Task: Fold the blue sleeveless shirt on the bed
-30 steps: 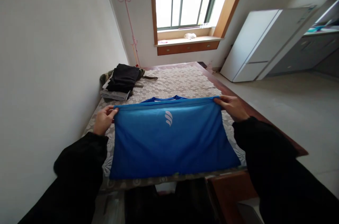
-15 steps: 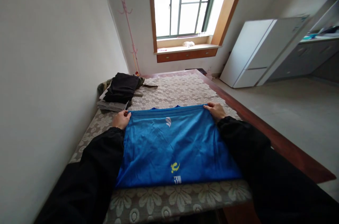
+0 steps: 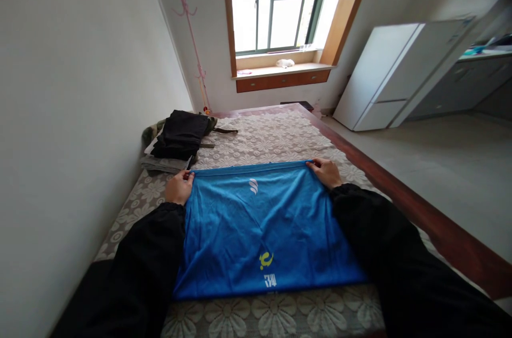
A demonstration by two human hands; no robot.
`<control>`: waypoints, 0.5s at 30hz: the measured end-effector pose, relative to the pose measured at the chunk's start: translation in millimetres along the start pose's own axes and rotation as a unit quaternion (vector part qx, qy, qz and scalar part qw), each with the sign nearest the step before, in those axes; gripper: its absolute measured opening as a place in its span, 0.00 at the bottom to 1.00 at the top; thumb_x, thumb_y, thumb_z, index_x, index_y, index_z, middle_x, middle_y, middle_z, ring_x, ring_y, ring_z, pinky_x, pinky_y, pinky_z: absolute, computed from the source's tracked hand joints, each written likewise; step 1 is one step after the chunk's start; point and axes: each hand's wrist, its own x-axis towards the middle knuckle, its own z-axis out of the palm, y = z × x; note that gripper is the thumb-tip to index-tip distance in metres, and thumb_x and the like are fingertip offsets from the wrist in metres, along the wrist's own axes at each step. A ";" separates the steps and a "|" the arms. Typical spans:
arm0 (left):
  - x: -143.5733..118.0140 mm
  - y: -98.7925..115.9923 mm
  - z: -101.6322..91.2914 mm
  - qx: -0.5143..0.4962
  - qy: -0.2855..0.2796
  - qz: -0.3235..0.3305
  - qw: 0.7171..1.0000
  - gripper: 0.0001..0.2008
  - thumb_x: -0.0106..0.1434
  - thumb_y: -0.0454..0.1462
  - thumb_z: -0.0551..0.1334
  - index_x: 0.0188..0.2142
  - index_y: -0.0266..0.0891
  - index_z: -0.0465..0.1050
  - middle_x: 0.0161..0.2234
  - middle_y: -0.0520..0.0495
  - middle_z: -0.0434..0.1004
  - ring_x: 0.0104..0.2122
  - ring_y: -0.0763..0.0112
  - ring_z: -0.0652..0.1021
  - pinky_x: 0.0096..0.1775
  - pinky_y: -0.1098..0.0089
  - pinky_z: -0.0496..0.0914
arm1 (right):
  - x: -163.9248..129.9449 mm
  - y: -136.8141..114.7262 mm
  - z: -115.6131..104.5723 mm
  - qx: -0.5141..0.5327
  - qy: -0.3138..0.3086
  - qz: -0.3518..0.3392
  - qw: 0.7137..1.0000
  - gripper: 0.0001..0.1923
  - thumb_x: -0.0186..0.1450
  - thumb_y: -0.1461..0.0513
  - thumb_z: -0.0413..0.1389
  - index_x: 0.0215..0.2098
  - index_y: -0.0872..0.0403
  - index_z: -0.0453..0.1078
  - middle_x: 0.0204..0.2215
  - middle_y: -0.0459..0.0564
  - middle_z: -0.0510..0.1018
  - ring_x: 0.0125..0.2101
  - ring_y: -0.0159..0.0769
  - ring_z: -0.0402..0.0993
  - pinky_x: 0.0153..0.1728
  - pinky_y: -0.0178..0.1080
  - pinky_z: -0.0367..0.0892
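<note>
A blue shirt (image 3: 256,226) with a white logo and a yellow mark lies folded over near the front of the cloth-covered table (image 3: 264,138). Its far edge is stretched straight between my two hands. My left hand (image 3: 180,187) pinches the far left corner, thumb and fingers closed on the fabric. At the far right corner, my right hand (image 3: 326,171) grips the shirt the same way. Creases run across the middle of the shirt. Both forearms are in black sleeves beside the fabric.
A stack of folded dark and grey clothes (image 3: 182,135) sits at the table's left, near the wall. Behind the table stand a pink coat rack (image 3: 192,34) and a windowsill (image 3: 272,70). A white fridge (image 3: 380,77) is at the right, past the table's reddish edge (image 3: 400,202).
The shirt's far edge has come slightly nearer to me, and its near edge reaches lower in view. Both hands keep their pinch on the corners. The view has shifted a little.
</note>
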 end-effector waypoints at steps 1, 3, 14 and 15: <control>0.0 0.3 -0.2 0.000 0.000 0.000 1.000 0.15 0.67 0.46 0.59 0.45 0.43 0.79 0.38 0.45 0.85 0.38 0.59 0.82 0.37 0.68 0.71 | 0.2 -0.4 -0.3 -0.004 0.001 -0.002 1.000 0.19 0.63 0.47 0.54 0.30 0.51 0.76 0.25 0.50 0.79 0.29 0.41 0.75 0.31 0.40 0.62; -0.7 1.0 -0.7 0.000 -0.001 0.001 1.000 0.14 0.67 0.46 0.59 0.45 0.43 0.79 0.38 0.45 0.85 0.39 0.59 0.82 0.37 0.68 0.70 | 0.2 -1.6 -0.9 -0.011 0.003 -0.005 1.000 0.18 0.63 0.47 0.54 0.30 0.51 0.75 0.25 0.50 0.79 0.29 0.41 0.74 0.31 0.40 0.62; -7.9 7.7 -5.4 0.009 -0.004 0.003 1.000 0.14 0.66 0.41 0.61 0.51 0.44 0.72 0.44 0.48 0.84 0.40 0.60 0.82 0.37 0.68 0.69 | -7.6 -3.3 -1.9 0.015 0.026 0.004 1.000 0.10 0.60 0.56 0.57 0.39 0.50 0.68 0.27 0.46 0.78 0.27 0.38 0.73 0.34 0.38 0.65; -7.6 7.6 -5.3 0.013 -0.008 0.009 1.000 0.13 0.66 0.41 0.60 0.50 0.44 0.72 0.44 0.48 0.84 0.40 0.61 0.82 0.37 0.69 0.69 | -7.9 -3.6 -2.4 -0.001 0.020 0.000 1.000 0.09 0.60 0.56 0.57 0.37 0.50 0.69 0.26 0.46 0.76 0.27 0.38 0.73 0.33 0.39 0.65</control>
